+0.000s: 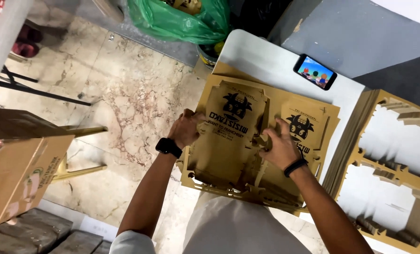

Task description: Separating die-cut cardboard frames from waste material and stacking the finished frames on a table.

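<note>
- Cardboard box [17, 176], brown, at far left, standing off the floor; its inside is not visible.
- Marble floor [125, 99] fills the left-centre; black metal legs and a wooden rail cross it.
- Green bag [181, 19] at top centre, stuffed with scraps, contents mostly hidden.
- Left hand [186, 128], black watch on the wrist, closed on the left edge of the blank [228, 136]; fingers curl under, thumb on top.
- Blank is a brown die-cut card piece printed in black, lying on top of the sheet stack [266, 188]. Its long axis runs near to far from the person, tilted slightly.
- Blank sits between the two hands: right of the left hand, left of the right one. Both hands are touching it, neither clearly nearer.
- Right hand [279, 148], black band on the wrist, fingers spread and pressing down at the blank's right edge where it meets the sheet; pinching or just pushing, cannot tell.
- A second printed blank remains in the sheet just right of that hand.
- White surface [257, 56] carries the stack, which overhangs the near edge.
- Phone [315, 71] at the surface's far side, screen lit, well apart from the hands.
- Waste frames [393, 164], punched-out card skeletons, stacked at far right; white shows through the holes.
</note>
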